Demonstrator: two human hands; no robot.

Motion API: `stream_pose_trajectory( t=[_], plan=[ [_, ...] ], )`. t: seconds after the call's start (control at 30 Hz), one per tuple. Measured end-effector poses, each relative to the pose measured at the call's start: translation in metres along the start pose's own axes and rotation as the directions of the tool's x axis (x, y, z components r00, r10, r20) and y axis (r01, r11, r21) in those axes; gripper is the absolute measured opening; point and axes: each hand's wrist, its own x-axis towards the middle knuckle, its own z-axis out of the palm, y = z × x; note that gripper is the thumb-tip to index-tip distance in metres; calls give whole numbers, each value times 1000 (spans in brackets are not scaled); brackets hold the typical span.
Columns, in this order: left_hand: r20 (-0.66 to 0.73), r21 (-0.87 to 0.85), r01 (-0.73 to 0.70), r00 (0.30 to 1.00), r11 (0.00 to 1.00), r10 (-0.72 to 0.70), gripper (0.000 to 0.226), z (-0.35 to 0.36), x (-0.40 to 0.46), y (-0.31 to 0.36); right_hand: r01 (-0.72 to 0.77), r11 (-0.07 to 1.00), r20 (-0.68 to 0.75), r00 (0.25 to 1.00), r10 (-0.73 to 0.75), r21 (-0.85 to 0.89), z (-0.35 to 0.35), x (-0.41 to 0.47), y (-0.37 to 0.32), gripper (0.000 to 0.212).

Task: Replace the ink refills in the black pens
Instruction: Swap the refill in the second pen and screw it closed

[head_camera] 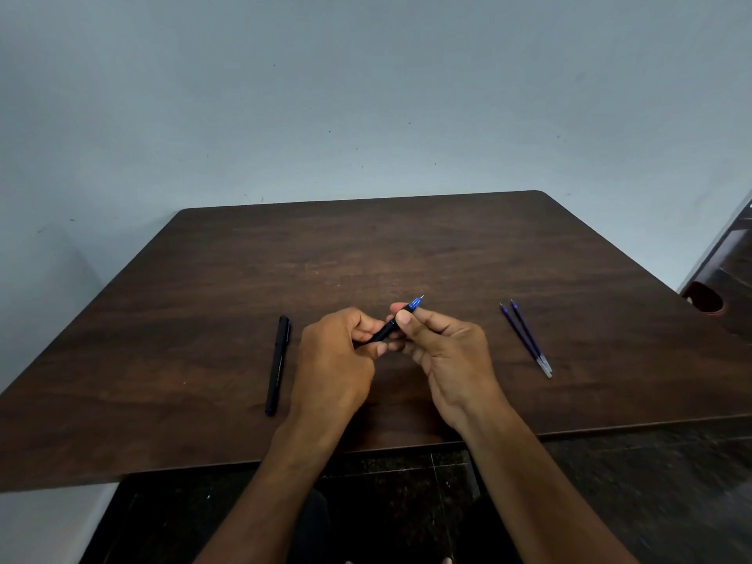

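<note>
Both hands hold one uncapped black pen (386,330) above the middle of the dark wooden table (407,246). My left hand (337,360) grips its black barrel. My right hand (443,348) pinches the blue front end between thumb and fingers, with the fine tip pointing up and to the right. A second black pen (278,365), capped, lies flat on the table left of my left hand. Two blue ink refills (526,338) lie side by side on the table to the right of my right hand.
A pale wall stands behind the table. Dark wooden furniture (720,287) sits off the table's right edge. The table's near edge runs under my forearms, with a dark speckled floor below.
</note>
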Motion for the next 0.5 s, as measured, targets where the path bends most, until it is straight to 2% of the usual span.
stream_pose_trajectory(
  t=[0.17,0.27,0.33,0.4,0.5],
  plan=[
    [11,-20,11,1000,1000,-11,24,-1,0,-1,-10,999,-27,1000,9,-41,0,2,-1,11],
    [20,-34,47,999,998,-46,23,-6,2,-4,-1,989,8,1000,2,-146,-4,5,-9,18],
    [-14,-44,64,998,997,-65,22,-9,5,-8,11,965,-24,1000,-18,-262,-10,10,-18,22],
    [-36,-53,80,996,995,-82,23,-11,7,-11,30,898,-88,993,-76,-439,-17,17,-25,11],
    [-38,-47,87,995,995,-89,23,-11,9,-11,5,731,-152,977,-148,-683,-22,27,-27,3]
  ],
)
